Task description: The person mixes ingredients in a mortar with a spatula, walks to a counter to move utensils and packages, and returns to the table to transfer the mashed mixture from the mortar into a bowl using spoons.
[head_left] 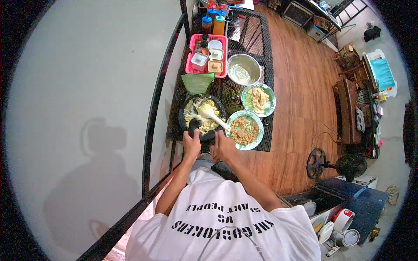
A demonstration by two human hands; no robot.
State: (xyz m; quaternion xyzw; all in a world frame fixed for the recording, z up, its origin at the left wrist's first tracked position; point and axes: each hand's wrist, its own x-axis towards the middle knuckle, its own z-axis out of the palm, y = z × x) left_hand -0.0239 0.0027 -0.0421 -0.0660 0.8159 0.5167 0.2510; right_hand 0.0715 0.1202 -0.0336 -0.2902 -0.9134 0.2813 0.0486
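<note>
A black pan (182,120) holds pale yellow, crumbly food, on the near left of the mesh table. My left hand (191,143) is closed round the pan's dark handle (193,127) at the near edge. A white ladle (208,112) rests with its head in the food, its handle sloping over the right rim. My right hand (224,145) is just below the end of that handle, close to the pan's near right edge; its fingers are smeared, and whether they hold anything is unclear. Beside it sits a green-patterned plate (260,137) of brown crumbly food.
Another plate (273,104) holds pale pieces. Behind it stand a metal bowl (245,69) and a pink basket (224,40) of small containers. A green packet (197,82) stands behind the pan. Bottles (219,26) are farther back. A wall (96,78) borders the left; a fan (350,167) stands right.
</note>
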